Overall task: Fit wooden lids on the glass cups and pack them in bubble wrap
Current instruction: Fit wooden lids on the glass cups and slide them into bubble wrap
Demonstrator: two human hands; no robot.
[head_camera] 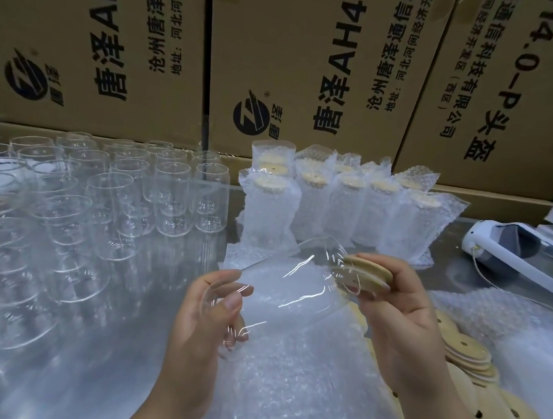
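Observation:
My left hand point(211, 315) grips the base of a clear glass cup point(287, 286) held on its side, its mouth pointing up and to the right. My right hand point(401, 313) pinches a round wooden lid point(369, 275) right at the cup's rim; the lid sits tilted against the mouth. Under both hands lies a heap of bubble wrap bags point(293, 383). Loose wooden lids point(476, 380) with small holes are piled at the right. Several wrapped, lidded cups point(337, 206) stand behind.
Several bare glass cups point(97, 196) stand in rows on the shiny table at the left. Large printed cardboard boxes point(285, 55) wall off the back. A white device point(517, 257) with a cable and stacked white boxes sit at the far right.

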